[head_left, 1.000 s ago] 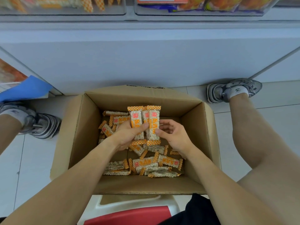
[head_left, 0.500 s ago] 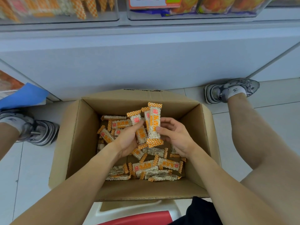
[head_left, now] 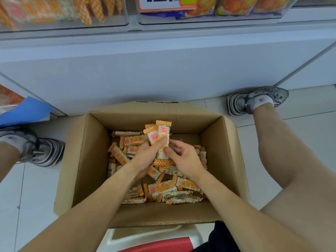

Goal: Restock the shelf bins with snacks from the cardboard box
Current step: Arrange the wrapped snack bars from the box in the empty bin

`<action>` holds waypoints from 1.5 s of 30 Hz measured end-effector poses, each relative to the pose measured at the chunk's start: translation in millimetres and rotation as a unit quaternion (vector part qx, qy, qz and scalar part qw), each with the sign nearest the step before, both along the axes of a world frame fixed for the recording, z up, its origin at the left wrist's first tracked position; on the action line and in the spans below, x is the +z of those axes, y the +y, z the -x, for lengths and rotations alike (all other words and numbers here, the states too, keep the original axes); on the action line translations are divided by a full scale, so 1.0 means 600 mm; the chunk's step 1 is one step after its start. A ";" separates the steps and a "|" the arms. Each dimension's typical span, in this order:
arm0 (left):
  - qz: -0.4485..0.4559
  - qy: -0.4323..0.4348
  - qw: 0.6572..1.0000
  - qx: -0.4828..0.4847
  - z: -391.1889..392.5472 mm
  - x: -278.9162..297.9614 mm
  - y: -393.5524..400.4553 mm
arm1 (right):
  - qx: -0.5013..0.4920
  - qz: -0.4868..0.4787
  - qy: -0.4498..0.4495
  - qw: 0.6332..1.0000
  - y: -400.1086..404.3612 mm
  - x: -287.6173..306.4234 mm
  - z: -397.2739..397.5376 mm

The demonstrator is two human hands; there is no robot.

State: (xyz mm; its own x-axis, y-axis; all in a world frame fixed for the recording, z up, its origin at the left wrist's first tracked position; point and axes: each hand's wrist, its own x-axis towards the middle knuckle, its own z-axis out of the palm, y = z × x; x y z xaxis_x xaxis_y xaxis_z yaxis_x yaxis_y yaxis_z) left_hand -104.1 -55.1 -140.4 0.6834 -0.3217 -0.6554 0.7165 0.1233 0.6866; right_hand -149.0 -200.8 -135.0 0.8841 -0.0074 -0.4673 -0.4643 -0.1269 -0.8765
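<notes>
Nearest, loose rice snack bars point(head_left: 169, 190) lay in a heap at the bottom of the cardboard box point(head_left: 87, 160), and above them the left hand point(head_left: 147, 157) and the right hand point(head_left: 183, 160) together gripped a small bunch of bars point(head_left: 160, 140), fingers curled round it. In the last second the bunch had been squeezed tighter and lifted a little higher in the box, so I think the handful was ready to go up. Far away, the clear shelf bin point(head_left: 63, 13) on the left already held the same bars.
</notes>
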 end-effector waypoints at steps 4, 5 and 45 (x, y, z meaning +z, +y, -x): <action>0.007 0.008 1.000 0.027 0.002 0.008 -0.006 | 0.059 0.034 -0.004 0.998 0.005 0.012 -0.006; 0.007 0.013 0.999 0.028 0.002 0.011 -0.007 | 0.071 0.034 0.002 0.997 0.006 0.014 -0.007; 0.011 0.126 0.985 0.117 -0.052 0.042 0.021 | 0.158 0.257 -0.237 0.924 -0.031 0.051 -0.024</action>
State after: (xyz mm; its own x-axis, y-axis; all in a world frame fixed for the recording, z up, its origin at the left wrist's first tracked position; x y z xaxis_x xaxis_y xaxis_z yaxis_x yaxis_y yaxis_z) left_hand -73.2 -42.7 -115.3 0.5564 -0.1901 -0.8089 0.8144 0.3180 0.4855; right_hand -134.9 -219.5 -104.2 0.9844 0.1723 -0.0342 0.0867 -0.6460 -0.7584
